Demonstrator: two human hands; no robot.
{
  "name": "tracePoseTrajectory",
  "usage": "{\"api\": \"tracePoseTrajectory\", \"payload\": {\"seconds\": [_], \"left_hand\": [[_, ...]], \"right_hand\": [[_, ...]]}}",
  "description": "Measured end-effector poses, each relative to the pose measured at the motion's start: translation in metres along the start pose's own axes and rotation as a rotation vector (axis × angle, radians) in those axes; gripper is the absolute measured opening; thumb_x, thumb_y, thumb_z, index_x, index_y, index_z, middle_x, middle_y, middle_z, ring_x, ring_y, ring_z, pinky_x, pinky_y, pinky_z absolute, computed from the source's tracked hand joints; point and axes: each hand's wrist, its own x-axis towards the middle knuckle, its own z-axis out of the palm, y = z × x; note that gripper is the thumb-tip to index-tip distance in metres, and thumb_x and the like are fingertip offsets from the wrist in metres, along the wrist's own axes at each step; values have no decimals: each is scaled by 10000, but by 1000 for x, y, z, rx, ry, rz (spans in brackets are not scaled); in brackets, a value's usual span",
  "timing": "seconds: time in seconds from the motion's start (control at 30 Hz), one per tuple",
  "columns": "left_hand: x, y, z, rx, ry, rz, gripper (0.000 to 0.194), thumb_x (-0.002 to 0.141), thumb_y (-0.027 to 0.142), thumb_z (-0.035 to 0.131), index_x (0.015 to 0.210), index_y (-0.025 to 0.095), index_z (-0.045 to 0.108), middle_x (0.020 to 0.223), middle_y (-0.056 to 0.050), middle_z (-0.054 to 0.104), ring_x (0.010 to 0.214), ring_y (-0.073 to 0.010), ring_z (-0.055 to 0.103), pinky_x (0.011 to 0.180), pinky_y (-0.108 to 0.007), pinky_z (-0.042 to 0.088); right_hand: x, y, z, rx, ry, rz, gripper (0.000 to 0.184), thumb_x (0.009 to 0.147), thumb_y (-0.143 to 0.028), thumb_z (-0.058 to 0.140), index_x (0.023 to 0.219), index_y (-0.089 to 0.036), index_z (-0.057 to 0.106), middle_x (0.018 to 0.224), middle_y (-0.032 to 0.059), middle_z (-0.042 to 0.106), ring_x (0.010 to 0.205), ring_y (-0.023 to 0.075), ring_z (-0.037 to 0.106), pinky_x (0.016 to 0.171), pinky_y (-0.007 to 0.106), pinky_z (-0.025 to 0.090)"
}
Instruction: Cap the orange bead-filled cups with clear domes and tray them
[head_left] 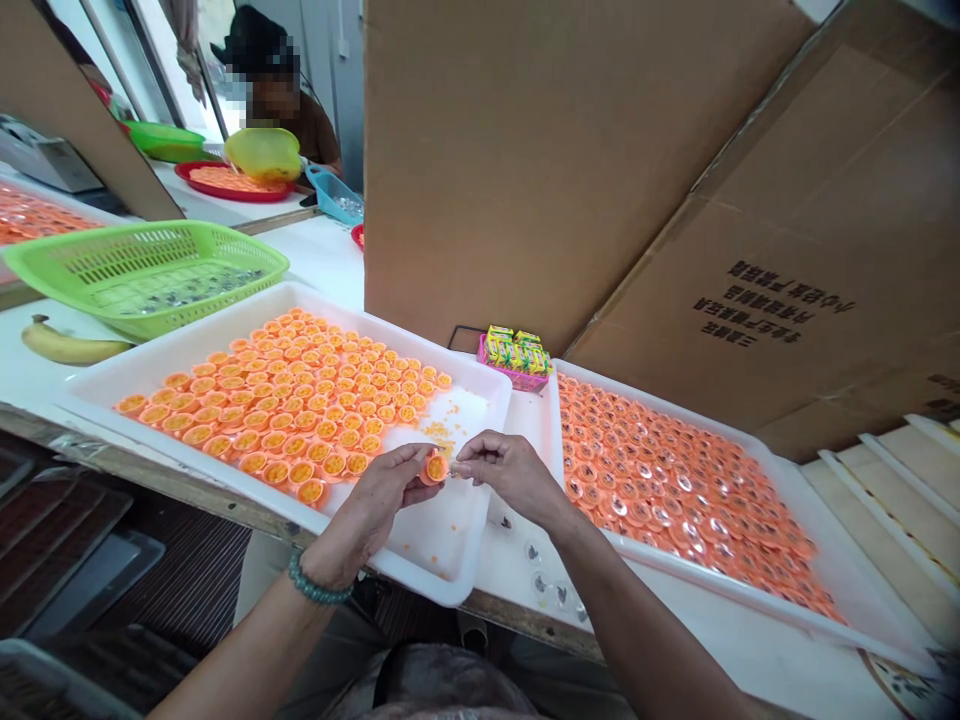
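Note:
My left hand pinches a small orange cup with a yellow-orange filling, above the near right part of a white tray. Close beside it, my right hand has thumb and fingers pressed together near the cup's edge. Whatever those fingers hold is too small to make out. Rows of similar orange cups fill the left and middle of the tray, with yellow crumbs scattered on its bare part. Several small clear pieces lie on the white table below my right forearm.
A second white tray holds orange pieces with shiny clear tops. A pink basket of small wrapped packets stands between the trays. Cardboard rises behind. At left are a green basket and a banana. Another person sits beyond.

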Motion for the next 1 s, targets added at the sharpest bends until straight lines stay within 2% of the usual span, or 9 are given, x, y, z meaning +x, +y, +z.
{"api": "tracePoseTrajectory", "payload": {"seconds": [0.17,0.33,0.47,0.63,0.8,0.9,1.0], "left_hand": [[1,-1,0,9,-43,8,303,658,397,726,826,145,702,826,-59,623,824,-197,571,849,-383,481],[0,1,2,85,-91,7,328,652,375,750,888,151,707,876,-68,651,831,-183,579,868,-358,462],[-1,3,4,101,-81,0,346,604,318,795,892,151,700,825,-50,652,746,-153,581,837,-338,473],[-2,3,4,75,-68,22,288,624,307,780,845,146,688,836,-47,642,759,-147,579,816,-312,478],[-1,1,2,81,-97,46,252,676,300,740,868,152,674,817,-37,644,739,-136,581,736,-260,479],[-1,-1,0,97,-96,45,244,681,305,736,859,152,671,795,-33,649,706,-127,580,722,-253,476],[0,-1,0,96,-99,48,259,676,316,741,857,145,672,812,-47,660,722,-140,591,744,-277,483]], "right_hand": [[14,-4,2,-50,-95,-37,173,666,-313,715,708,-150,676,695,10,620,590,103,539,570,229,445],[19,-6,3,-95,-88,-22,147,672,-279,700,728,-151,658,635,-7,605,583,114,553,554,226,442],[19,-5,2,-208,-74,-106,55,721,-186,628,721,-169,680,710,5,641,654,126,575,614,241,454],[1,-5,6,-331,52,-234,146,801,-189,567,863,-205,698,839,21,664,773,145,600,702,264,460],[-24,0,27,-495,173,-362,326,768,-271,658,1088,-223,626,1003,61,643,863,185,594,776,311,475],[-24,8,40,-611,269,-432,279,803,-231,614,1079,-195,634,979,93,645,920,215,580,822,347,462],[-19,13,42,-631,270,-460,263,820,-179,569,1072,-182,642,951,98,650,902,211,581,809,343,467]]}}
